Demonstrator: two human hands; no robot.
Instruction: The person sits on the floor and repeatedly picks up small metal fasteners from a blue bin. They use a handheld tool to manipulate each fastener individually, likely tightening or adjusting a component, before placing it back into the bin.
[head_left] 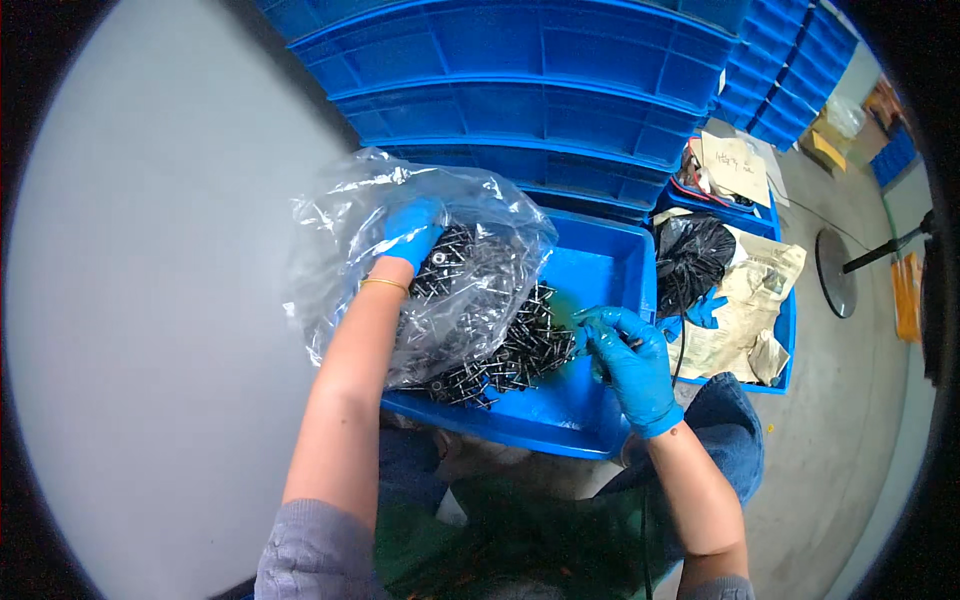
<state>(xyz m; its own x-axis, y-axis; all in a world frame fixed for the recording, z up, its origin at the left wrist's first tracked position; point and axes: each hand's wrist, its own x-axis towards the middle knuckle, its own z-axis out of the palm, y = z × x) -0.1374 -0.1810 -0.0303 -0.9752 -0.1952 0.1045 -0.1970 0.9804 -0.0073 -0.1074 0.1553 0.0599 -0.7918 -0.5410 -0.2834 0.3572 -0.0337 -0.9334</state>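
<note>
My left hand [413, 232], in a blue glove, reaches into a large clear plastic bag [340, 215]. Inside the bag lie many thin black-and-silver metal pieces that look like blind rivets [440, 265]. The hand is beside these pieces, its fingertips hidden by glare and plastic. More of the rivet-like pieces [520, 350] are heaped loose in a shallow blue plastic bin [590, 268], under and beside the bag. Over the bin's right side, my right hand [632, 372], gloved in blue, has its fingers curled together. A small dark bit shows between them, too small to name.
Stacked blue crates [530, 100] rise just behind the bin. To the right, another blue crate [785, 350] holds brown paper [740, 310], a black plastic bag [692, 255] and a blue glove [706, 310]. A grey-white surface [180, 300] fills the left; a round-based stand [835, 272] stands far right.
</note>
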